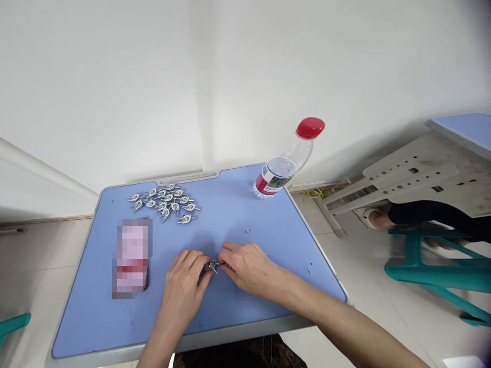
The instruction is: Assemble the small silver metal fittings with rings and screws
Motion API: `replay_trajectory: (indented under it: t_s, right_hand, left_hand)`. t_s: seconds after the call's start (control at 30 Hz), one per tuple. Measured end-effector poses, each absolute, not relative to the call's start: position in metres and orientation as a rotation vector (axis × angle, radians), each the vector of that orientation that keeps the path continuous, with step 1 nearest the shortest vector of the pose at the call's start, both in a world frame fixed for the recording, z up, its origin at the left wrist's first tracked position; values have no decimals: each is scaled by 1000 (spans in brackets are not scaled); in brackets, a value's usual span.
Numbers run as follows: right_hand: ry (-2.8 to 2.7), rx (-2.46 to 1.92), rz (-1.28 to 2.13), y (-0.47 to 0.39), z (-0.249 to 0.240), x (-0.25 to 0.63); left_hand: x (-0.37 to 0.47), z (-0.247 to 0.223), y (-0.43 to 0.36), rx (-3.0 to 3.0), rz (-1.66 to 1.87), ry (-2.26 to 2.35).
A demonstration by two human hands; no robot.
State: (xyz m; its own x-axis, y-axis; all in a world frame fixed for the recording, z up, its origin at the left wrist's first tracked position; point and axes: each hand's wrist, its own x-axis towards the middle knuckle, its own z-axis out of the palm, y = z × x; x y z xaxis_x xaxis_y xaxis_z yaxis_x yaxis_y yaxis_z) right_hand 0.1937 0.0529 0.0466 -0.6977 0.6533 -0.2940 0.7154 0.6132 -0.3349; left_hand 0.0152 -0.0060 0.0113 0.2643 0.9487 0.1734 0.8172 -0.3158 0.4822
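Note:
My left hand (184, 278) pinches a small silvery metal fitting (210, 266) between thumb and fingers, near the front middle of the blue table. A thin shaft sticks out of the fitting toward the lower right. Close against its right side, the fingers of my right hand (243, 263) are closed on the end of a thin metal piece, mostly hidden by the fingertips. Whether that piece is joined to the fitting, I cannot tell. Further back on the left lies a loose pile of similar metal fittings (164, 198). A few tiny metal bits (248, 231) lie just beyond my right hand.
The blue table (226, 204) stands against a white wall. A red-capped water bottle (276, 174) stands at its back right. A blurred-out phone-like object (132, 258) lies on the left. To the right are a green stool (425, 271), another desk (429, 168) and a person's leg.

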Motion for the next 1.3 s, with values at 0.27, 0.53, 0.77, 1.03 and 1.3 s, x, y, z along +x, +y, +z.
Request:
replay_trajectory:
  t_s: [0.27,0.53,0.77,1.03,1.3]
  right_hand:
    - [2722,1125,-658,51,44,195]
    - [2796,1131,-752,55,42,203]
    - [2804,1592,-794,77,61,238]
    - [2621,1656,-630,89,64,259]
    - [2620,1668,-639,94,59,253]
  left_hand:
    - [12,10,-8,2227,648,1579]
    - [12,11,-9,2215,634,1564]
    - [11,8,-11,2256,626,1555]
    - [9,3,-13,2361,703,1554]
    - [9,3,-13,2382,695,1563]
